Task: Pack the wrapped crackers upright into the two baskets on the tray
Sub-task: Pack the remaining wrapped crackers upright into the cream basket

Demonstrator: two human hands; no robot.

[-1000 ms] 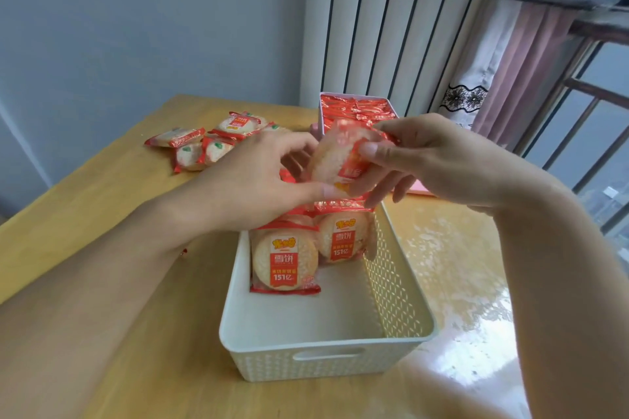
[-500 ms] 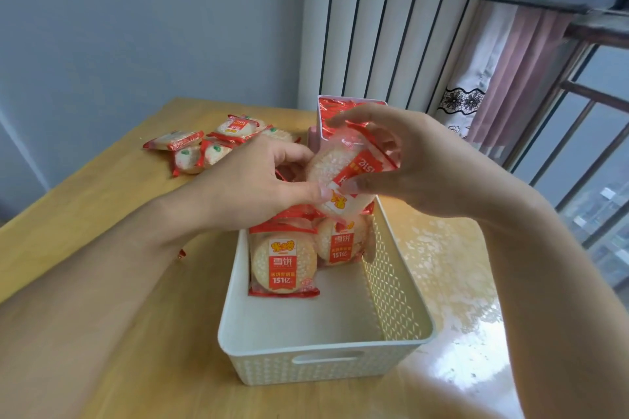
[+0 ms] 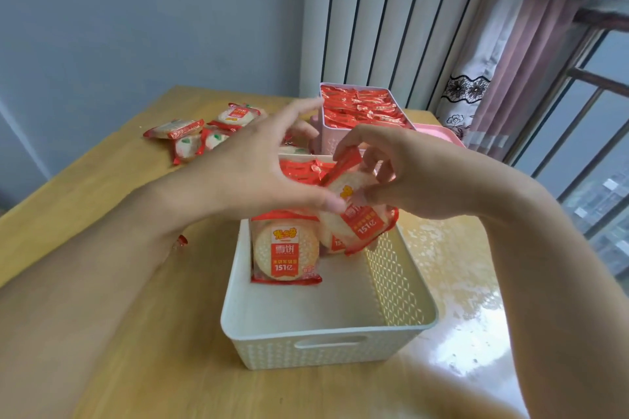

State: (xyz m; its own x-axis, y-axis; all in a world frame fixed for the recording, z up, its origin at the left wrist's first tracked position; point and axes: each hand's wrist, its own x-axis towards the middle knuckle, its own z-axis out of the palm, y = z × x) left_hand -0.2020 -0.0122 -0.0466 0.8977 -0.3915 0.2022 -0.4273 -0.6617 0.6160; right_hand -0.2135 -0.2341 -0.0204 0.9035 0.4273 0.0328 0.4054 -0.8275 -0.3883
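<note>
A cream lattice basket (image 3: 391, 282) sits near me, its far half filled with upright red-and-white wrapped crackers; the front one (image 3: 286, 248) faces me. My right hand (image 3: 418, 173) pinches a wrapped cracker (image 3: 357, 214) tilted over the basket's right side. My left hand (image 3: 258, 167) hovers above the packed row with fingers spread, its thumb tip touching that cracker. Behind stands a pink basket (image 3: 332, 139) full of upright crackers. Loose crackers (image 3: 204, 136) lie on the table at the far left.
A pink tray (image 3: 442, 133) edge shows behind the right hand. The wooden table (image 3: 102, 207) ends at a grey wall and white radiator; a curtain and window rail are at the right. The cream basket's near half holds nothing.
My right hand has lowered the cracker toward the basket and turned it. The left hand has let go of it and opened, fingers spreading toward the far side.
</note>
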